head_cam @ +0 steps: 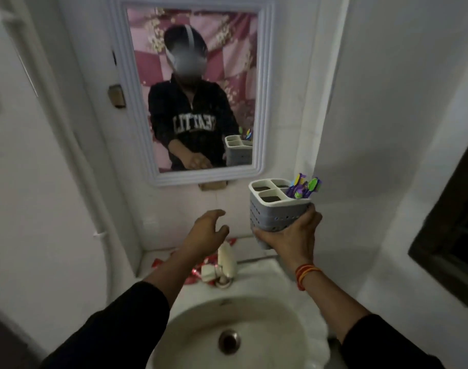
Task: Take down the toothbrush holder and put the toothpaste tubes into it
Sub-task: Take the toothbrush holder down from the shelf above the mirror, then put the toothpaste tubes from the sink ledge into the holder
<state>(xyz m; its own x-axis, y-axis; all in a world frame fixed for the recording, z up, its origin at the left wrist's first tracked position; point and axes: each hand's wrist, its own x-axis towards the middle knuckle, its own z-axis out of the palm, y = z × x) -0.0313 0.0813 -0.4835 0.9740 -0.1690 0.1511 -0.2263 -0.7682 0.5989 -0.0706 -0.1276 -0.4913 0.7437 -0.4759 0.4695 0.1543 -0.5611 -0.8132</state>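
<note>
Sitting lowest in view, the white sink (280,315) shows its round bowl and metal drain (229,342), with both dark-sleeved forearms crossing above its rim. At the back edge of the sink stands a cream tap (227,261), and around its base, on the narrow ledge against the wall, lie red toothpaste tubes (208,262); they are partly hidden by the left arm and blurred, so their number cannot be told.

The left hand (206,233) hovers above that ledge, palm down, fingers loosely spread and curled, holding nothing. Open air separates it from the holder to its right.

The right hand (288,238), with red-and-orange threads (304,275) at the wrist, cups the base of the toothbrush holder (275,211), fingers wrapped around its lower wall. The holder is grey with perforated sides and a white rim, held in the air, tilted slightly, clear of the wall and above the right back corner of the sink. Coloured toothbrushes (304,189) stand in its far-right compartment; the other three compartments look empty.

Beyond, a white-framed mirror (264,102) hangs on the tiled wall, its lower edge just above the left hand's level. A dark frame (451,235) juts in at the right.
</note>
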